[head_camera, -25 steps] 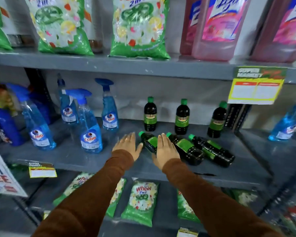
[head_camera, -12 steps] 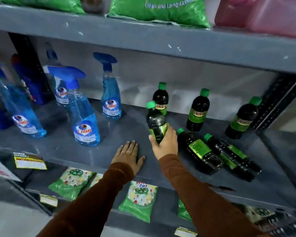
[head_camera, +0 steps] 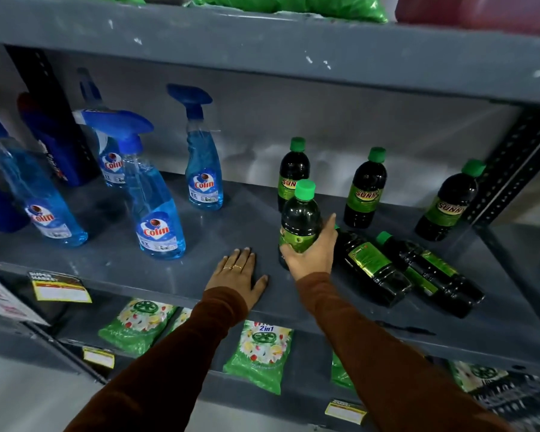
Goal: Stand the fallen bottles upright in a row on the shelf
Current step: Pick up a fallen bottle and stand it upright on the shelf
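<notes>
Grey metal shelf (head_camera: 156, 263) carried 3 upright bottles (head_camera: 366, 188) at the back. Right hand (head_camera: 309, 254) was closed around a 4th bottle (head_camera: 300, 222), held vertical, apparently for placement; its base was hidden. Left hand (head_camera: 237, 275) lay flat and open, bracing. 2 fallen bottles (head_camera: 418, 272) lay just right.

Dark green-capped bottle (head_camera: 300, 222) upright; two fallen bottles (head_camera: 368, 263) beside.

Rust-brown sleeves, 2 rings

Both forearms are covered to the wrist by close-fitting, long rust-brown sleeves; the left hand (head_camera: 238, 275) wears 2 thin gold-coloured rings on neighbouring fingers, while the right hand (head_camera: 313, 254) shows no jewellery from this angle.
</notes>
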{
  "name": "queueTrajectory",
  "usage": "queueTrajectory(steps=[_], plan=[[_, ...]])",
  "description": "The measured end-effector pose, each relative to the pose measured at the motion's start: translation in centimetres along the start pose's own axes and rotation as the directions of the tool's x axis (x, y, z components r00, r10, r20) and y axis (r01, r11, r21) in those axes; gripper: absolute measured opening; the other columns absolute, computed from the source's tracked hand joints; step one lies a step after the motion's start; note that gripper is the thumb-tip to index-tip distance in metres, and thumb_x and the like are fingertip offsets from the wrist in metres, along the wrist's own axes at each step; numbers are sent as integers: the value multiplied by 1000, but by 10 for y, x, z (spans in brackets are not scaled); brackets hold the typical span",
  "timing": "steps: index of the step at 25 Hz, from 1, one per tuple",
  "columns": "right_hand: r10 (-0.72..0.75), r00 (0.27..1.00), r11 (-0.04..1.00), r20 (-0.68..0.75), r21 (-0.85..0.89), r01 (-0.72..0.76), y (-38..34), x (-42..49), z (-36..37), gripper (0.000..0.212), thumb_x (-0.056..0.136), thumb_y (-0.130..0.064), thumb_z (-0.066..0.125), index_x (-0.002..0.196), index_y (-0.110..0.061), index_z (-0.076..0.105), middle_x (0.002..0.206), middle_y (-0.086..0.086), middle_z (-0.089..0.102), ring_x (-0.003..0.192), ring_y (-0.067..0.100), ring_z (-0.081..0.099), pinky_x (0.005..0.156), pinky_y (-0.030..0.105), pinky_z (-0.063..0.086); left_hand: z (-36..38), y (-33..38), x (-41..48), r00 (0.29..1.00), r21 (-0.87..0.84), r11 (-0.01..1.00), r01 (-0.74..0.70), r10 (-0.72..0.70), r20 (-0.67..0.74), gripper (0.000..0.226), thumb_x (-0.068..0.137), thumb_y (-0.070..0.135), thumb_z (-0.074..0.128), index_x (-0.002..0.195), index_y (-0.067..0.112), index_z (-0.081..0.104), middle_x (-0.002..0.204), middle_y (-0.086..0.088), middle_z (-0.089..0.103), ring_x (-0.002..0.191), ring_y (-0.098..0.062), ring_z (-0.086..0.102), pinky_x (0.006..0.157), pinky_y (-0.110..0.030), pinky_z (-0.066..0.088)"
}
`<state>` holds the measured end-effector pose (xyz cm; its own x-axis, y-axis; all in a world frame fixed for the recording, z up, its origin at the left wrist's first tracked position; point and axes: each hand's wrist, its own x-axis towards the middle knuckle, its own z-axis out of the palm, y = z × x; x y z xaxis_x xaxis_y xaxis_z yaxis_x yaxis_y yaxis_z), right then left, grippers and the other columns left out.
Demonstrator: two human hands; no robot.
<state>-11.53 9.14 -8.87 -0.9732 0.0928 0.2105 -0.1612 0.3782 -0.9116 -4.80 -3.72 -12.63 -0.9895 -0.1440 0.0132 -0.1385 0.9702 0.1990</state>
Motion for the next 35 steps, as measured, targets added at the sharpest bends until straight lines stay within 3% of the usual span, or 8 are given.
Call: queueTrajectory(steps=[5,8,12,17,20,25,28,35], plan=[[8,999,996,-52,-88,-12,-8,1,4,122,55,-40,84,144,-5,7,144,22,28,134,35,29,113,42,27,1,-1,1,1000,-1,1000,10,-10,-15,99,61,64,-7,145,16,12,157,-2,13,145,-18,9,119,-34,3],[2,999,1000,37,25,-3,-6,5,-1,118,55,-18,83,144,-10,6,145,18,28,131,30,36,109,34,31,1,0,0,1000,4,1000,16,-16,-11,99,61,64,-8,145,16,12,157,-2,13,145,-18,9,119,-34,3],[10,988,990,154,135,-31,10,7,-1,126,55,-11,83,144,-10,-5,154,14,11,142,24,17,118,39,18,0,-1,1,1000,7,1000,3,-3,2,101,60,65,-10,145,15,13,157,-2,13,145,-18,9,119,-33,3],[85,966,991,245,76,-107,15,7,-6,99,56,-3,82,135,-8,22,130,15,52,115,23,54,94,25,39,-2,-18,-21,998,38,997,-63,64,-14,125,48,78,-32,143,15,20,156,-2,20,144,-17,14,119,-31,8],[106,936,987,336,76,-139,15,6,-9,105,61,0,78,142,-10,12,132,12,52,119,23,51,95,24,34,-6,-23,-34,990,104,986,-129,122,68,127,44,86,-21,145,14,9,158,-4,9,146,-18,5,119,-33,3],[125,909,992,397,-66,-107,15,4,-15,61,62,-12,81,114,-8,50,116,14,64,107,26,59,87,24,40,-9,-18,-36,987,134,984,-115,98,127,143,28,91,-23,145,13,4,158,-6,4,146,-21,2,119,-35,1],[98,895,995,436,-65,-78,14,-9,-22,60,60,-12,82,112,-7,52,114,12,64,97,18,57,85,24,41,-9,-14,-37,987,119,989,-90,72,143,149,21,90,-24,145,12,4,158,-6,3,146,-21,2,119,-35,2],[58,873,998,484,-51,-38,18,-38,-26,66,56,-17,85,114,-11,54,117,11,66,106,24,61,97,39,48,-11,-10,-40,982,90,992,-84,67,178,153,17,90,-25,145,9,1,158,-10,0,146,-23,1,119,-36,1]])
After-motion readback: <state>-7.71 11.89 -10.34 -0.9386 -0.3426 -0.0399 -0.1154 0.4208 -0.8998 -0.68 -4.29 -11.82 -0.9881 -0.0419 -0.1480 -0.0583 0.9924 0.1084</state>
